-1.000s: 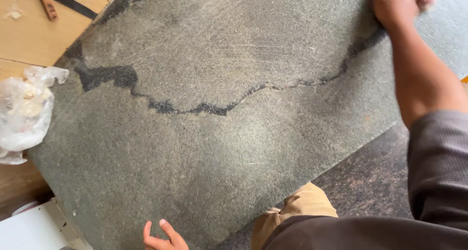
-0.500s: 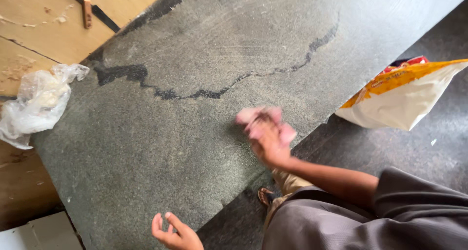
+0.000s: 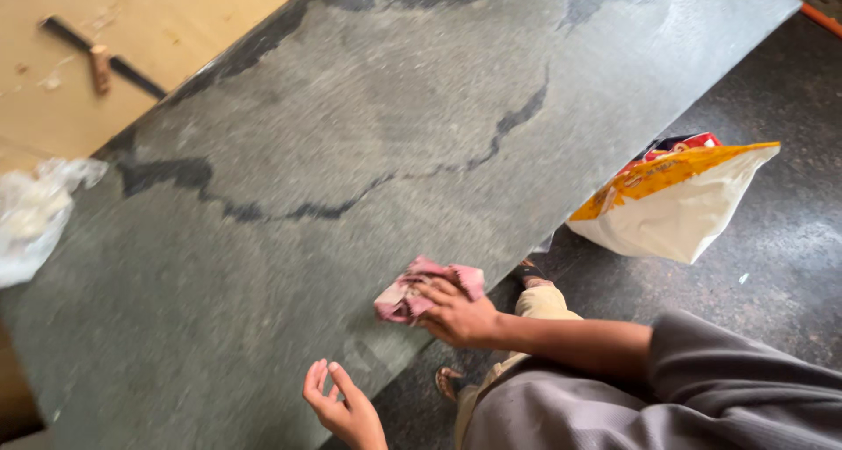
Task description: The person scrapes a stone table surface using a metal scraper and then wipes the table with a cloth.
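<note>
Pink cloth [image 3: 427, 290] lies crumpled under my right hand [image 3: 458, 314], whose grip presses on it with fingers spread over the fabric, near the front edge of the grey stone tabletop [image 3: 351, 152]. My left hand [image 3: 345, 406] rests at this same edge, its grip open and holding nothing. A dark wet line runs across the stone. On the floor [image 3: 789, 257] beside the tabletop stands a white and yellow bag [image 3: 680, 209]. A clear plastic bag [image 3: 35, 213] lies at the far left.

Crumpled pink cloth rag [image 3: 419, 290] on the grey stone desk [image 3: 351, 152]

It lies bunched and flattened under the right grip's [image 3: 456, 314] fingers, near the desk's front edge, up and right of the left grip [image 3: 345, 408].
</note>
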